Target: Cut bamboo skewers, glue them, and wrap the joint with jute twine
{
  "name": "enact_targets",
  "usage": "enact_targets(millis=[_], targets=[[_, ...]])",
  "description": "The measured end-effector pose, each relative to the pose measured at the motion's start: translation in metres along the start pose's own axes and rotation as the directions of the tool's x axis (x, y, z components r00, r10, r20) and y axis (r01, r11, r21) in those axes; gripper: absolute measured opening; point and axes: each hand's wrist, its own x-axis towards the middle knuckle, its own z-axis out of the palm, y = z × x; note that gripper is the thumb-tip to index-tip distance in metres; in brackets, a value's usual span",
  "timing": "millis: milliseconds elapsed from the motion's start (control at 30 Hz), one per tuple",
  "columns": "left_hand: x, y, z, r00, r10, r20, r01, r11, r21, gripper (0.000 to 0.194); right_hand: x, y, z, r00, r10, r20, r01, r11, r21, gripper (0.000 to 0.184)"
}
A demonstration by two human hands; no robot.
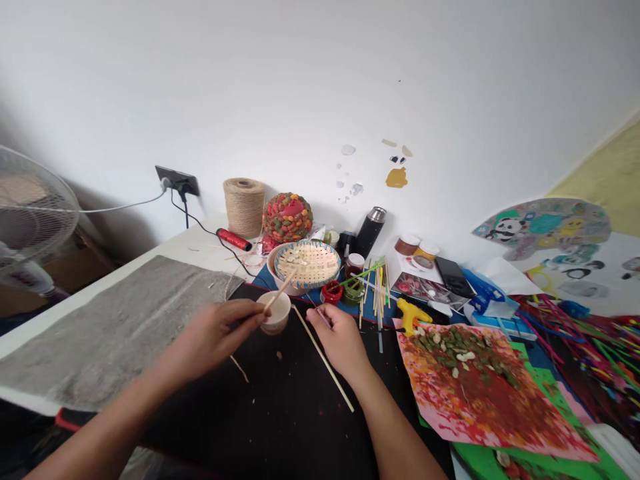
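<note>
Head view showed the left hand (213, 333) pinching a thin stick (278, 291) that dipped into a small cup (275, 312) on the worktop (280, 413). The right hand (339, 337) gripped a long skewer (324, 358) beside it. Probably a stirring step; next needs a steady lift.

Small cup (275, 312) is set on the mat (280, 413) mid-table, between the left hand (213, 337) and right hand (340, 337). Woven basket (307, 264) is placed just behind it, twine spool (244, 205) further back-left. Long stick (323, 358) is laid right of the cup; glue gun (413, 315) and painted sheet (480, 393) right of that.
</note>
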Motion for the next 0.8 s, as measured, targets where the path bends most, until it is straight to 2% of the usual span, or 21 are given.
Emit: enact_targets(millis=[133, 300, 633, 800], targets=[[0.007, -0.018, -0.013, 0.987, -0.106, -0.125, 0.112, 0.993, 0.045, 0.04, -0.001, -0.003, 0.0, 0.999, 0.022, 0.031, -0.024, 0.997, 0.072, 0.036], [0.022, -0.032, -0.017, 0.966, -0.196, -0.167, 0.213, 0.973, 0.093, 0.051, 0.0, -0.003, 0.0, 0.998, 0.036, 0.056, -0.046, 0.984, 0.173, 0.035], [0.032, -0.057, -0.013, 0.957, -0.237, -0.17, 0.257, 0.96, 0.11, 0.047, -0.001, -0.008, 0.0, 0.995, 0.065, 0.082, -0.083, 0.968, 0.239, 0.034], [0.032, -0.06, -0.015, 0.953, -0.236, -0.188, 0.258, 0.96, 0.104, 0.047, -0.001, -0.008, 0.001, 0.995, 0.056, 0.081, -0.076, 0.961, 0.264, 0.035]])
